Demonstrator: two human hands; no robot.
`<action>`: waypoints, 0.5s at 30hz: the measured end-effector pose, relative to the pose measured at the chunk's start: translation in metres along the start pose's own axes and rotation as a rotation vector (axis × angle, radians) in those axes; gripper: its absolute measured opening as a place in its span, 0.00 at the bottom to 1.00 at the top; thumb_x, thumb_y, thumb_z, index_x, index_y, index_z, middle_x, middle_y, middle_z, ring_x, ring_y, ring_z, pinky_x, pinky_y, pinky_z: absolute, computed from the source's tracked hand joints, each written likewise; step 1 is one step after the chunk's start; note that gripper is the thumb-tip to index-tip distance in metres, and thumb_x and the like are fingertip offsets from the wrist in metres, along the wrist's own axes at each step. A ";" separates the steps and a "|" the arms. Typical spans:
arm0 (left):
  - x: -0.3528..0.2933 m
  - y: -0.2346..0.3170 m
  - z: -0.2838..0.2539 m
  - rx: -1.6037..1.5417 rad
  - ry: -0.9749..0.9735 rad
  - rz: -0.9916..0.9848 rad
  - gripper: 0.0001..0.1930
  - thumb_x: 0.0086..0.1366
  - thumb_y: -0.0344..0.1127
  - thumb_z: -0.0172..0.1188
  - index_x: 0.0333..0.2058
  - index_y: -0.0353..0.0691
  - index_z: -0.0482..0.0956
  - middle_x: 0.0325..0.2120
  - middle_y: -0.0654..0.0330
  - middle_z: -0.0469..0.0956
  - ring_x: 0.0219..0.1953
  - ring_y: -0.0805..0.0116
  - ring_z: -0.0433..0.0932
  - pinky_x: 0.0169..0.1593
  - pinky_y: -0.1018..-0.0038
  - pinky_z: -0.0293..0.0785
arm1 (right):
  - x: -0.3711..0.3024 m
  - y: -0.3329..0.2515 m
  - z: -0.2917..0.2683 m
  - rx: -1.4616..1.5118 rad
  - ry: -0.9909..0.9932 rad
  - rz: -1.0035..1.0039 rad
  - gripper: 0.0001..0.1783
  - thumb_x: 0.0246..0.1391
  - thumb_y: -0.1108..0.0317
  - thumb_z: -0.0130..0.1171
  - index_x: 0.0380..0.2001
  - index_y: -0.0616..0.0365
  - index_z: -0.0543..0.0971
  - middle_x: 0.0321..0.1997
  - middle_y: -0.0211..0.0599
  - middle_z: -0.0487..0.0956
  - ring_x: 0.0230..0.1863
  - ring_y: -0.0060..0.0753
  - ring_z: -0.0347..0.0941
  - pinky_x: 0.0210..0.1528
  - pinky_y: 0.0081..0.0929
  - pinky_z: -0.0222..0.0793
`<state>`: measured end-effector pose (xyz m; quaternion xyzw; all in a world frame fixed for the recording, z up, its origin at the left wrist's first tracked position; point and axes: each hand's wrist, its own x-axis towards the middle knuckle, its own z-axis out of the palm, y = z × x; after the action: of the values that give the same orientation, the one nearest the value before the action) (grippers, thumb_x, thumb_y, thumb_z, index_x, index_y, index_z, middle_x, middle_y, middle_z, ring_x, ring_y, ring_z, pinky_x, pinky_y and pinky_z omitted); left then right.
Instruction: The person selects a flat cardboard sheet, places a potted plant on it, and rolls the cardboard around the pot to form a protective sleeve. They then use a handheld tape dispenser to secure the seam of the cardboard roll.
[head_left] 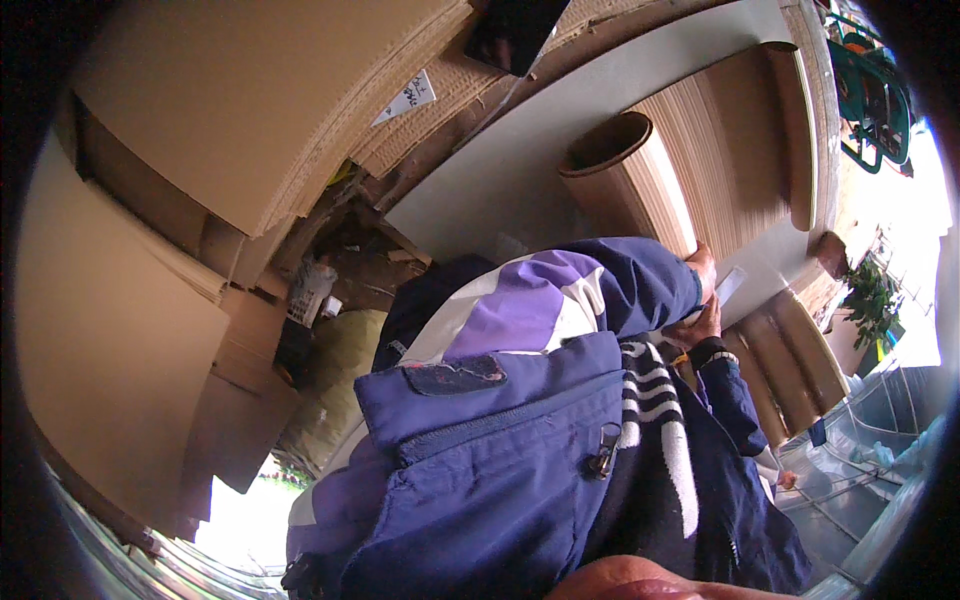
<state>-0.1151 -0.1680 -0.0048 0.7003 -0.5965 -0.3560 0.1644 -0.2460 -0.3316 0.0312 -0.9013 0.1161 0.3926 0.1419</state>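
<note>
My left hand [704,268] reaches out from the navy sleeve to the near end of a curled corrugated cardboard sheet [705,150]. Its fingers look curled, and what they hold is hidden. Right beside it is my right hand [705,325], bent at the wrist below a dark cuff, its fingers closed around something I cannot make out. A narrow white strip [732,285] sticks out next to both hands; whether either one grips it does not show. The sheet lies on a grey board [490,185], its left edge rolled into a tube.
Stacked flat cardboard [250,90] fills the upper left, with more large sheets [110,330] below. A dark flat device [515,35] lies at the top. Corrugated brown pieces [785,365] sit right of my hands. A green metal frame [870,100] and a plant [875,295] stand farther right.
</note>
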 end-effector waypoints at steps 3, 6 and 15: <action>-0.002 0.005 -0.001 0.010 -0.082 0.055 0.22 0.67 0.51 0.54 0.56 0.51 0.78 0.56 0.57 0.76 0.59 0.50 0.72 0.58 0.34 0.59 | -0.010 -0.001 0.008 -0.072 0.010 0.014 0.78 0.08 0.50 0.84 0.68 0.57 0.53 0.65 0.50 0.63 0.66 0.54 0.59 0.68 0.46 0.57; -0.003 0.011 0.002 -0.018 -0.116 0.055 0.21 0.67 0.50 0.54 0.56 0.51 0.78 0.55 0.57 0.76 0.59 0.53 0.73 0.59 0.35 0.59 | -0.026 -0.012 0.012 -0.004 0.005 0.084 0.78 0.10 0.48 0.84 0.69 0.56 0.52 0.66 0.50 0.62 0.67 0.55 0.57 0.68 0.46 0.56; -0.010 0.013 -0.001 0.014 -0.104 -0.026 0.21 0.53 0.49 0.65 0.45 0.49 0.84 0.45 0.60 0.83 0.50 0.59 0.80 0.50 0.54 0.74 | -0.030 -0.067 0.003 0.030 0.089 0.154 0.67 0.14 0.47 0.81 0.64 0.52 0.61 0.61 0.48 0.70 0.63 0.54 0.64 0.65 0.46 0.61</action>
<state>-0.1241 -0.1618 0.0073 0.6898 -0.5973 -0.3899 0.1238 -0.2463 -0.2648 0.0626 -0.9039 0.1972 0.3602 0.1195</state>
